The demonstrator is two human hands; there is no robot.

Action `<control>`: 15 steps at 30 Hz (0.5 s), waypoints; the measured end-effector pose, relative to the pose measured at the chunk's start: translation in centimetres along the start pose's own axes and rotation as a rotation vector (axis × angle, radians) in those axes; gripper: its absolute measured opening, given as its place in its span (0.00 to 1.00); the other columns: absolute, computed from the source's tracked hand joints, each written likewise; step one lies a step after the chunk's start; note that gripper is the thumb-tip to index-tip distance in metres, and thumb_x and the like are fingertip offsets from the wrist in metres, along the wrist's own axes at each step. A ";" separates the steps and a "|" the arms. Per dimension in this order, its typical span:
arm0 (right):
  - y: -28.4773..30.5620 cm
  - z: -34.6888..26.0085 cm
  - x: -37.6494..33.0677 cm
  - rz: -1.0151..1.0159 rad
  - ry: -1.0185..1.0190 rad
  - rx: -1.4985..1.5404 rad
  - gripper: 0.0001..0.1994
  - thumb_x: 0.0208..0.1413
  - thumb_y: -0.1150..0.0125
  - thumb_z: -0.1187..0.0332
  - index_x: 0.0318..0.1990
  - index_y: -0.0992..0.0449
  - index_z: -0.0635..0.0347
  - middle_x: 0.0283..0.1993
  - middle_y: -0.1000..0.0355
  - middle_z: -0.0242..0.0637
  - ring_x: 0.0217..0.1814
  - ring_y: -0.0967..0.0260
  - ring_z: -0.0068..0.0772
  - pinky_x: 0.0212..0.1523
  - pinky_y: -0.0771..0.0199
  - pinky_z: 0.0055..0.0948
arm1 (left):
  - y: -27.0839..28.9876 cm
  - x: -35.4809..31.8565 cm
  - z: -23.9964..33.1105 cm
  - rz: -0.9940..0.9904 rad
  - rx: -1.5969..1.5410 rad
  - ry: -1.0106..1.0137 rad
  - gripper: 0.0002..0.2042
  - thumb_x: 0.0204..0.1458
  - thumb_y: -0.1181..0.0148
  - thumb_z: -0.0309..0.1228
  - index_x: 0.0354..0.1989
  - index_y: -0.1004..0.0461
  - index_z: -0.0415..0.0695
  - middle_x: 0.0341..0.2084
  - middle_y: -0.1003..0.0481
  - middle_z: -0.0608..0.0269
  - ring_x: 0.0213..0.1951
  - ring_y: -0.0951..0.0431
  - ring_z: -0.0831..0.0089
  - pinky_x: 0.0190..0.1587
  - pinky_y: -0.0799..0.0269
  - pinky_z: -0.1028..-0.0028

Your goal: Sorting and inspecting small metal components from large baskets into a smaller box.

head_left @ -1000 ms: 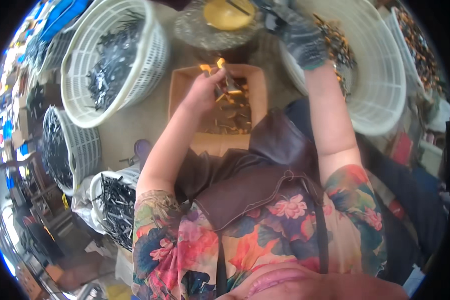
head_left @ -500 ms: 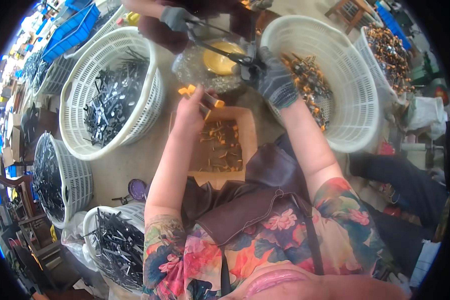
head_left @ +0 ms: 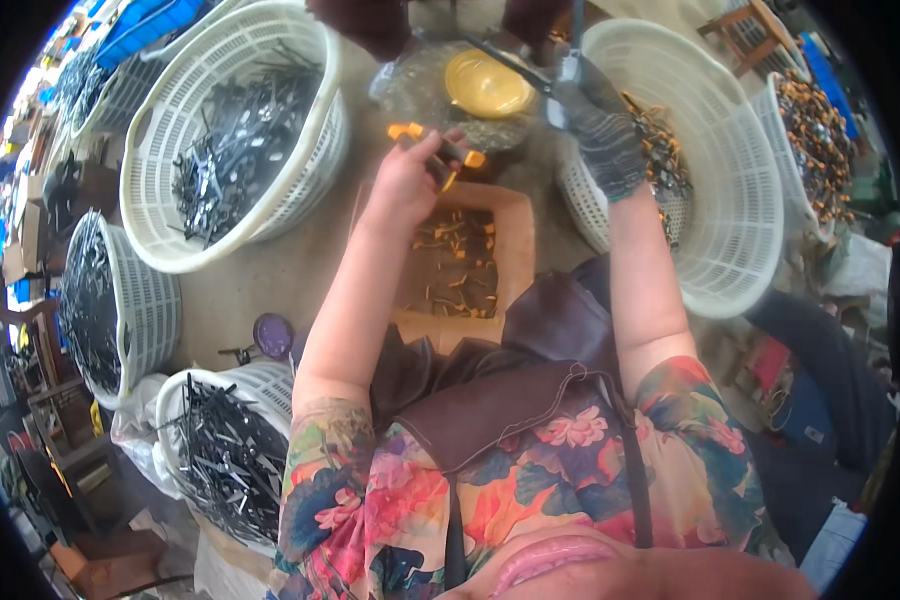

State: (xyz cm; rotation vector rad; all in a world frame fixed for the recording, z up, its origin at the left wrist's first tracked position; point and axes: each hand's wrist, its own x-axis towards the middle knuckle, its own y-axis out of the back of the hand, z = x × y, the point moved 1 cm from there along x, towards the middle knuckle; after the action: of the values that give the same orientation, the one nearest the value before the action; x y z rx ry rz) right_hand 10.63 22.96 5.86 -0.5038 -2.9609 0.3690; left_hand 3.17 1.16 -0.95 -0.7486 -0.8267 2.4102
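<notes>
A short-sleeved floral top (head_left: 530, 480) fills the lower frame, big pink and red blooms on a ground of teal, orange and dark blue, sleeves ending above the elbows. Over it lies a dark brown apron (head_left: 530, 385), leather-like, with stitched edges and a narrow dark strap running down the chest. The left hand (head_left: 405, 180) is bare. The right hand (head_left: 610, 150) wears a grey speckled knit glove, forearm uncovered below it.
</notes>
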 end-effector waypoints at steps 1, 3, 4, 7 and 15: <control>0.0 0.0 0.3 0.007 0.118 -0.189 0.23 0.56 0.44 0.72 0.60 0.37 0.57 0.42 0.27 0.35 0.33 0.27 0.24 0.35 0.24 0.23 | -0.4 0.1 0.0 0.035 -0.032 0.014 0.11 0.61 0.55 0.27 0.50 0.40 0.39 0.49 0.30 0.50 0.46 0.25 0.61 0.38 0.27 0.71; -0.9 0.7 -0.3 -0.035 0.034 -0.103 0.25 0.54 0.40 0.67 0.59 0.36 0.59 0.41 0.28 0.32 0.36 0.30 0.22 0.38 0.27 0.23 | 0.5 0.4 -0.1 0.046 -0.019 -0.006 0.11 0.60 0.55 0.27 0.50 0.39 0.38 0.49 0.30 0.49 0.46 0.25 0.61 0.38 0.27 0.72; -1.5 0.4 -0.7 -0.068 -0.039 -0.031 0.28 0.51 0.35 0.62 0.58 0.35 0.62 0.39 0.29 0.30 0.39 0.32 0.20 0.41 0.30 0.22 | 0.5 0.9 -0.3 0.037 -0.011 -0.025 0.11 0.60 0.55 0.27 0.50 0.39 0.38 0.49 0.30 0.49 0.46 0.25 0.61 0.38 0.26 0.72; -0.8 2.2 0.7 -0.106 -0.101 0.158 0.23 0.56 0.42 0.59 0.55 0.33 0.61 0.40 0.28 0.33 0.41 0.30 0.24 0.41 0.29 0.22 | 0.1 0.8 0.0 0.054 -0.052 0.009 0.13 0.61 0.56 0.27 0.52 0.41 0.36 0.50 0.32 0.45 0.49 0.27 0.57 0.40 0.25 0.71; -2.3 0.9 -0.3 0.066 -0.228 0.413 0.22 0.57 0.45 0.55 0.54 0.32 0.61 0.32 0.28 0.33 0.32 0.31 0.25 0.35 0.30 0.26 | 0.3 0.9 0.4 0.043 -0.116 0.002 0.13 0.61 0.58 0.26 0.52 0.40 0.35 0.51 0.32 0.46 0.51 0.28 0.57 0.43 0.25 0.69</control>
State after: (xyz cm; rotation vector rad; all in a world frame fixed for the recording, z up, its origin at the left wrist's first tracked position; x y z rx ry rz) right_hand 10.04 20.57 5.55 -0.5363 -2.9535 1.0806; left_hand 2.20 1.31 -1.20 -0.8206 -0.9662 2.4149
